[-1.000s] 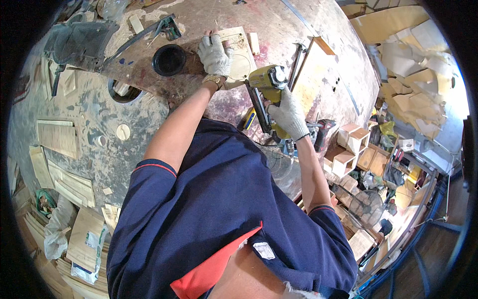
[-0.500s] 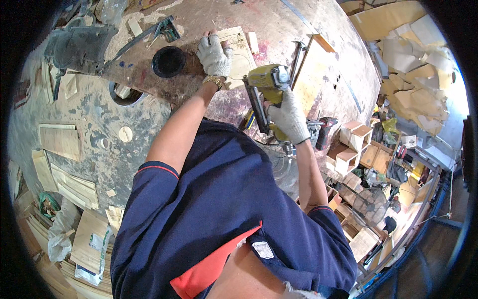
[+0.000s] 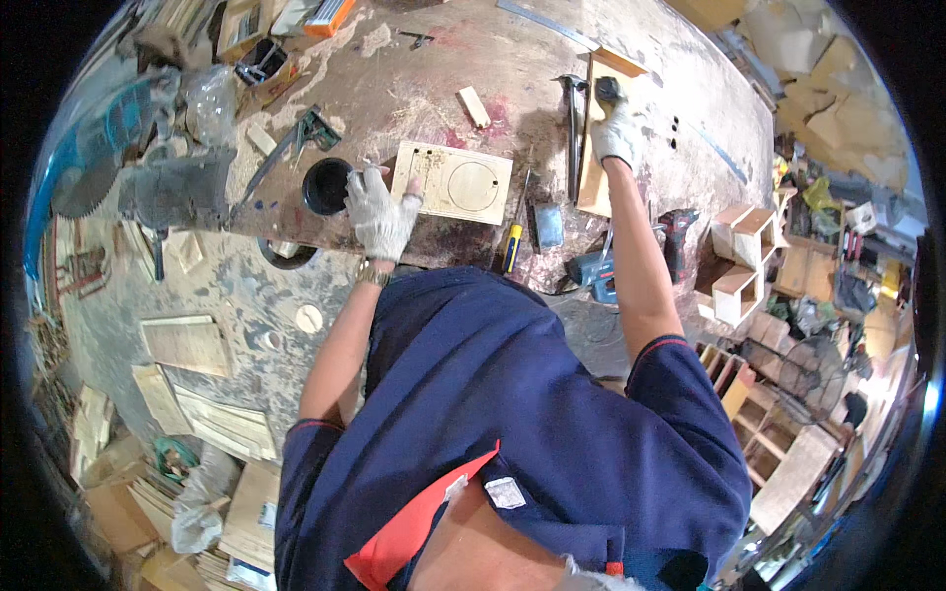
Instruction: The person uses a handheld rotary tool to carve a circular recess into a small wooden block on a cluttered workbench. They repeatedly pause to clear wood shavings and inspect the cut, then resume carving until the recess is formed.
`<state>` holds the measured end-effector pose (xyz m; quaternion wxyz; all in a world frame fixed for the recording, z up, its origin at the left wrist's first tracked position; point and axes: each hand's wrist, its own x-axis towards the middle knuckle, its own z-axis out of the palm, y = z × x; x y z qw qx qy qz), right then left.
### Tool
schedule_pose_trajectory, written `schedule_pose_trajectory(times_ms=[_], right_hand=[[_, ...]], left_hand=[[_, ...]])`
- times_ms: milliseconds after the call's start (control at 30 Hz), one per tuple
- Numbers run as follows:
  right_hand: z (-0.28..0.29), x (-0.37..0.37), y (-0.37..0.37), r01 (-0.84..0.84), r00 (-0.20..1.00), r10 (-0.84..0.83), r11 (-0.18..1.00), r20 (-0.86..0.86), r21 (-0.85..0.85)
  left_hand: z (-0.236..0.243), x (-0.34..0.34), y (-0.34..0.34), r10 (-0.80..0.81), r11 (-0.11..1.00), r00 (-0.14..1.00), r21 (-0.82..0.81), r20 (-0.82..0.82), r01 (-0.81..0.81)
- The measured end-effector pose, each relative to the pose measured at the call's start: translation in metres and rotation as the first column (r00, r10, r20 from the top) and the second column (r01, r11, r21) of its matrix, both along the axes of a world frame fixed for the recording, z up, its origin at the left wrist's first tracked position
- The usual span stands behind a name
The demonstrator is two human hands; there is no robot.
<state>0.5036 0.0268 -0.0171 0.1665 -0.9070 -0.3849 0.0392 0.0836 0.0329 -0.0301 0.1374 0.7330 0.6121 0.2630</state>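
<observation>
My gloved left hand (image 3: 379, 219) has its fingers apart at the left edge of a pale board (image 3: 483, 195) marked with a circle and small holes, beside a black bowl (image 3: 325, 187). My gloved right hand (image 3: 616, 133) is closed on a small dark object (image 3: 607, 90) over a long wooden piece (image 3: 600, 187), whose identity I cannot make out. A long metal tool (image 3: 574, 138) lies alongside that piece. Between my hands lie a yellow-handled tool (image 3: 513, 247) and a blue rectangular object (image 3: 548, 226).
A drill (image 3: 677, 246), a blue power tool (image 3: 591, 276) and wooden boxes (image 3: 734, 273) sit at the right. Clamps (image 3: 315, 133), a circular saw blade (image 3: 89, 187) and a small wood block (image 3: 474, 106) are at the left and back. Boards (image 3: 184, 345) lie on the floor.
The yellow nail gun has left my right hand and is no longer visible; that hand has reached forward onto a dark object. My left hand has shifted toward the board's left edge as the view shifted.
</observation>
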Motion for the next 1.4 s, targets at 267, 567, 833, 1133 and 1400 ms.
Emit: schedule_pose_trajectory(times_ms=[267,567,833,1133,1400], right_hand=[[-0.011,-0.063,-0.071,-0.106,0.993,0.113,0.979,-0.033,0.172],[-0.011,-0.041,-0.258,0.443,0.859,-0.511,0.74,-0.005,0.505],[-0.073,-0.011,-0.367,0.902,0.431,-0.79,0.388,-0.435,0.189],[-0.094,0.017,-0.381,0.907,-0.076,0.243,0.42,-0.967,0.035],[-0.048,-0.035,-0.326,0.952,0.121,0.487,0.19,-0.865,0.24]], left_hand=[[0.027,0.037,0.013,-0.646,0.739,0.573,-0.226,-0.504,0.634],[0.01,0.038,0.077,-0.295,0.204,0.627,-0.594,0.721,0.778],[0.001,0.019,0.066,-0.436,0.494,0.873,-0.752,0.221,0.437],[0.033,0.029,0.02,-0.796,0.456,0.227,-0.31,-0.561,0.835],[-0.005,-0.015,0.035,-0.283,0.951,0.947,-0.176,-0.155,0.255]])
